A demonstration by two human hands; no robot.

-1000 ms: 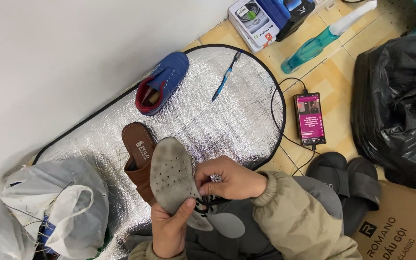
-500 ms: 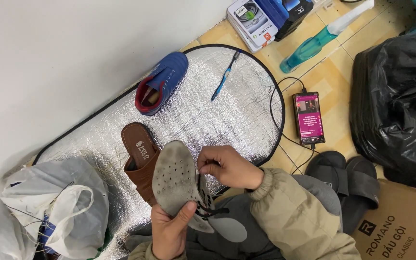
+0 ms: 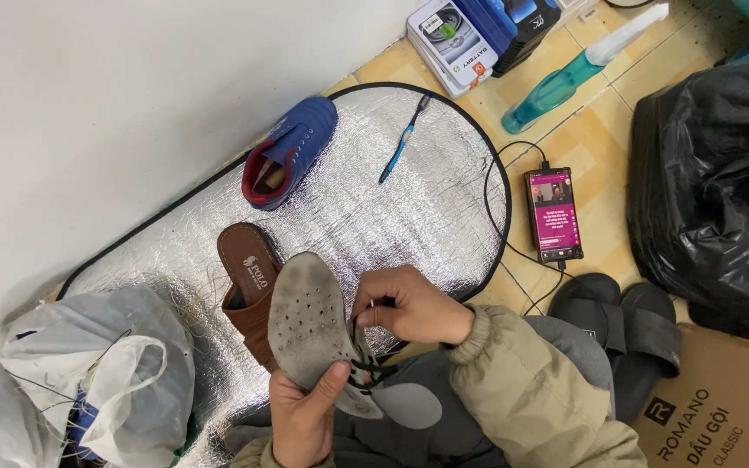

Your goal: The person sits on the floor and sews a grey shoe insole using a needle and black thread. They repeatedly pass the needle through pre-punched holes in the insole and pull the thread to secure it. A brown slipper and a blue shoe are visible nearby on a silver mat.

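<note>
The insole (image 3: pixel 309 325) is held upright over the person's lap, at the near edge of the round foil mat (image 3: pixel 340 199). The left hand (image 3: pixel 305 416) grips it from six o'clock; the right hand (image 3: pixel 409 303) touches its edge at three o'clock. The sandal (image 3: pixel 249 277) lies on the mat just behind the insole, at ten o'clock. The sneaker (image 3: pixel 292 152) sits at the mat's far edge by the wall, at twelve o'clock. The toothbrush (image 3: pixel 405 139) lies on the mat at one o'clock. The phone (image 3: pixel 553 215) lies on the floor off the mat, at two o'clock, with the slippers (image 3: pixel 621 325) nearer, at three o'clock. The plastic bags (image 3: pixel 80 381) lie at nine o'clock.
</note>
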